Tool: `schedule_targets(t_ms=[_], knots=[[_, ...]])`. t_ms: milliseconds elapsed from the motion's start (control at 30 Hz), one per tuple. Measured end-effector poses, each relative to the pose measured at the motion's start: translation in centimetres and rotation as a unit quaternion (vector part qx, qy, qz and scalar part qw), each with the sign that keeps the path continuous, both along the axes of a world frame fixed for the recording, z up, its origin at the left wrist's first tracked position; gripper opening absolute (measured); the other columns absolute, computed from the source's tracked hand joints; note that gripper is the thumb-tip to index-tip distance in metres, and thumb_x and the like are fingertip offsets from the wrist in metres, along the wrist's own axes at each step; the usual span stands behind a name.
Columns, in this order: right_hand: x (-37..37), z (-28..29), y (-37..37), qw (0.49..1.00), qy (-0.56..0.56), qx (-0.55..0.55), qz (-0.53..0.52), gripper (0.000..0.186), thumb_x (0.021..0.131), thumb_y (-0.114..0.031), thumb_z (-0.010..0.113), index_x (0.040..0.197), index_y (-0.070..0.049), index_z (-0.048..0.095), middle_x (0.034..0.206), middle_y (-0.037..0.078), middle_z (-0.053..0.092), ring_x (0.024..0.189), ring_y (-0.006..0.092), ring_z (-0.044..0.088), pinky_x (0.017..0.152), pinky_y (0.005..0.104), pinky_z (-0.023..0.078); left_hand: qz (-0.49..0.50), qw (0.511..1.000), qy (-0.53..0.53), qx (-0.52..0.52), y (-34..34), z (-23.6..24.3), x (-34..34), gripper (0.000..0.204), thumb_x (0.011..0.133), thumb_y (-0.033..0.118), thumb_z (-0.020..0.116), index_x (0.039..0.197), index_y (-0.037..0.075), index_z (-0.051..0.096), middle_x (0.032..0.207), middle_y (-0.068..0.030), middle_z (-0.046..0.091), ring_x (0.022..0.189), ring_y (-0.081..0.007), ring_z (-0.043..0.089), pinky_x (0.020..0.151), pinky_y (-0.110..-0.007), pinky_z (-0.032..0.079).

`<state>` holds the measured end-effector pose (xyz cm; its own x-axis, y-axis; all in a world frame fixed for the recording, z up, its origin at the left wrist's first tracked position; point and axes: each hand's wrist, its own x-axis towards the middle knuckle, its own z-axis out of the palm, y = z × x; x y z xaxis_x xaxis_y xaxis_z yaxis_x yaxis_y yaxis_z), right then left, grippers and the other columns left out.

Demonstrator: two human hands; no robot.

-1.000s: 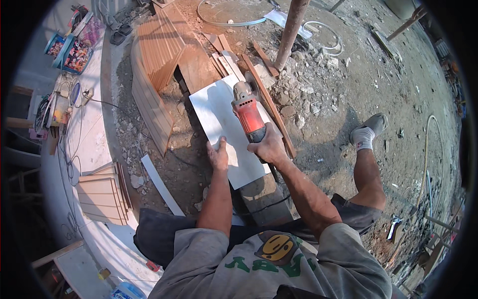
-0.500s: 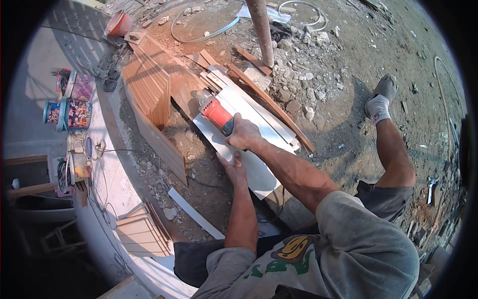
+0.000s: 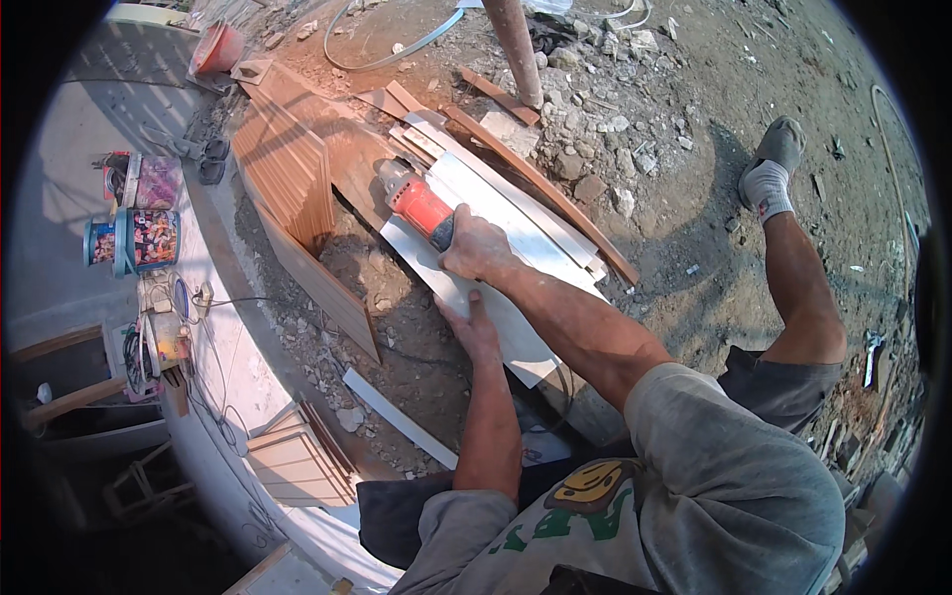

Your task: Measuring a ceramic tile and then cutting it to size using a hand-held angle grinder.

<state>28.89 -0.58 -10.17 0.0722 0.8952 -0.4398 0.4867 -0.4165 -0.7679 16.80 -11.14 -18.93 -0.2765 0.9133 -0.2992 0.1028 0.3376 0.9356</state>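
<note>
on the dusty ground in the middle, a white tile (image 3: 496,268) is lying flat on a low block, with more white strips just beside it on the right. the right hand (image 3: 476,248) is wrapping its fingers tight around a red cutting tool (image 3: 416,203), which is sitting on the far left part of the tile. the left hand (image 3: 474,332) is pressing down on the near edge of the tile, fingers flat and close together. i think the tile could slip or crack if that hand is letting go, and the tool could jump toward the fingers because they are near it. brown tiles (image 3: 288,169) are leaning on the left.
</note>
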Motion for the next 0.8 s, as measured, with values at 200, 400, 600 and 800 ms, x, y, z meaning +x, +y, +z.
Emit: schedule_targets(t_ms=[200,400,600,800], knots=[[0.4,0.4,0.6,1.0,0.007,-0.011,0.004,0.056,0.068,-0.021,0.073,0.113,0.004,0.049,0.102,0.024,0.066,0.1,0.0372,0.065,0.089,0.0405,0.051,-0.007,1.0,-0.012,0.016,0.0,-0.4,-0.3,0.083,0.091,0.023,0.064,0.151,0.003,0.011,0.144,-0.0186,0.036,0.124,-0.0308,0.044,0.101,-0.041,0.041],[0.3,0.0,0.8,1.0,0.011,-0.016,0.012,0.054,0.069,-0.018,0.072,0.113,0.004,0.051,0.105,0.024,0.066,0.103,0.0357,0.065,0.09,0.0393,0.051,-0.004,1.0,-0.011,0.007,-0.1,0.4,0.1,0.081,0.092,0.023,0.064,0.151,0.003,0.013,0.144,-0.0187,0.036,0.126,-0.0302,0.042,0.102,-0.041,0.039],[0.2,-0.5,0.8,1.0,0.01,0.013,0.004,0.055,0.068,-0.02,0.069,0.11,0.007,0.047,0.097,0.026,0.066,0.096,0.0388,0.065,0.086,0.0418,0.051,-0.005,1.0,-0.005,0.019,0.0,0.6,0.4,0.079,0.092,0.022,0.063,0.15,0.002,0.014,0.143,-0.019,0.036,0.126,-0.0303,0.042,0.103,-0.041,0.038],[0.3,-0.4,0.9,1.0,0.014,0.002,0.007,0.055,0.069,-0.02,0.068,0.111,0.007,0.046,0.098,0.026,0.066,0.097,0.0388,0.065,0.087,0.0415,0.051,-0.004,1.0,-0.007,0.013,0.0,1.3,0.9,0.079,0.092,0.023,0.063,0.15,0.0,0.013,0.143,-0.0197,0.036,0.126,-0.0303,0.042,0.103,-0.04,0.038]])
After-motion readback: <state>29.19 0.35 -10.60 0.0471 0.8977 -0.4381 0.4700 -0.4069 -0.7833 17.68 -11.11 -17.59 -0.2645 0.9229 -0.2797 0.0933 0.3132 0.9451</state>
